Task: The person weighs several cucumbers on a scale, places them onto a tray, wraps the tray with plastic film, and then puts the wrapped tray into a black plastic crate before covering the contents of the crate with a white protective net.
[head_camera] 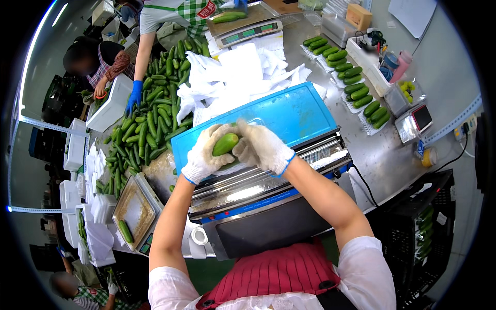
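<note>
My left hand (209, 151), in a white knitted glove, is closed around a short green cucumber (225, 144). My right hand (259, 147), gloved the same way, is close beside it; its fingers are blurred, and whether it grips anything cannot be told. Part of something pale lies beneath my hands, mostly hidden. Both hands are over the near edge of a blue board (302, 112) on a film wrapping machine (267, 190). Beyond the board lie crumpled white foam net sleeves (240, 73). To the left spreads a big heap of cucumbers (159, 104).
Cucumbers in white nets (350, 79) stand in a row at right. One cucumber rests on a scale tray (133, 209) at left; another scale (248, 33) stands at the back. A co-worker's blue-gloved hand (134, 97) touches the heap. Black crates (422, 224) stand lower right.
</note>
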The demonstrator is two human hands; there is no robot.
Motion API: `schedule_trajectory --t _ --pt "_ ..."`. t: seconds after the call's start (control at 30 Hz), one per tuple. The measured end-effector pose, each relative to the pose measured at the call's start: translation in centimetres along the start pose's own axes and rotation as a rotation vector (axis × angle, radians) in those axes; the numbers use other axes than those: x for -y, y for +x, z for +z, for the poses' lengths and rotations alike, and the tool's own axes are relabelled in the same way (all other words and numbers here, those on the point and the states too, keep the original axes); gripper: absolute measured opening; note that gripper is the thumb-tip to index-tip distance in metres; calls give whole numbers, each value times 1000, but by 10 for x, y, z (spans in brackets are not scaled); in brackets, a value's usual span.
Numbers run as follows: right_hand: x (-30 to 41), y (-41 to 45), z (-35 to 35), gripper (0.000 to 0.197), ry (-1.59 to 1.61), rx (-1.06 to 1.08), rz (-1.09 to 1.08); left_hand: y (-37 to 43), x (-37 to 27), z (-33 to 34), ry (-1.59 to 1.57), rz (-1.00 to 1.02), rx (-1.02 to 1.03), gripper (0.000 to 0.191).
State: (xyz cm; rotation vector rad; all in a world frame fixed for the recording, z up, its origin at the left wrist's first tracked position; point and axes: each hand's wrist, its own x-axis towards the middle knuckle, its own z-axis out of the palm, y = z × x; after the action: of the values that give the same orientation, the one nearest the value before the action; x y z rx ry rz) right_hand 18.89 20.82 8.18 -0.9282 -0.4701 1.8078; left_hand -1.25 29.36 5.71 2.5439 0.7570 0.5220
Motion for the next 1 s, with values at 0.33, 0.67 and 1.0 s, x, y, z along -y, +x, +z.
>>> schedule_trajectory --t 0.33,0.67,1.0 --pt "9 -3 5 27 -464 -280 -284 15 -30 -11 135 -75 97 78" --pt "32 -54 -46 29 -525 -302 -298 41 -55 -20 290 -211 313 98" --pt "26 -70 -70 26 -841 -359 -444 38 -15 -15 -76 -237 171 66"
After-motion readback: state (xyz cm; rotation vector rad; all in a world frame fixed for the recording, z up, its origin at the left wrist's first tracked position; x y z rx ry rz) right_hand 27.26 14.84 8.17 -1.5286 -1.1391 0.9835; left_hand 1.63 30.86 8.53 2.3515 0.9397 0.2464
